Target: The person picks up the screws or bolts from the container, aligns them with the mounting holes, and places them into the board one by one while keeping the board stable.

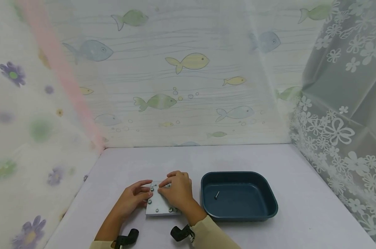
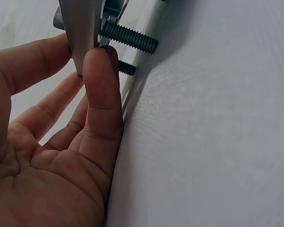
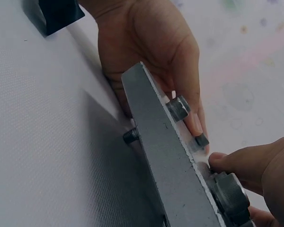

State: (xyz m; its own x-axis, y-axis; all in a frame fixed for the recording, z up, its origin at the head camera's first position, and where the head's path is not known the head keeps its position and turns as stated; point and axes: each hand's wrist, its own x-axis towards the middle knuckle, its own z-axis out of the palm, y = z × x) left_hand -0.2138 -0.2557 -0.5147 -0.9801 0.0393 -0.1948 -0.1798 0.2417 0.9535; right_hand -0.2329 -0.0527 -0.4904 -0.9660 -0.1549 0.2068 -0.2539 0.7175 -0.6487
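A light grey metal plate (image 1: 159, 203) lies a little above the white table, with several bolts through it. My left hand (image 1: 130, 200) grips its left edge, thumb on top and other fingers lower. In the left wrist view a dark threaded bolt shank (image 2: 132, 39) sticks out of the underside. My right hand (image 1: 180, 192) bends over the plate's upper part, thumb and forefinger close together at its face; whether a small part is between them is hidden. In the right wrist view socket-head bolts (image 3: 179, 109) stand on the face near the right thumb (image 3: 220, 161).
Right of the plate stands a dark blue tray (image 1: 250, 199), close to the right forearm. A single bolt (image 1: 217, 195) lies in its left part. Patterned curtains (image 1: 188, 86) hang behind the table and at both sides.
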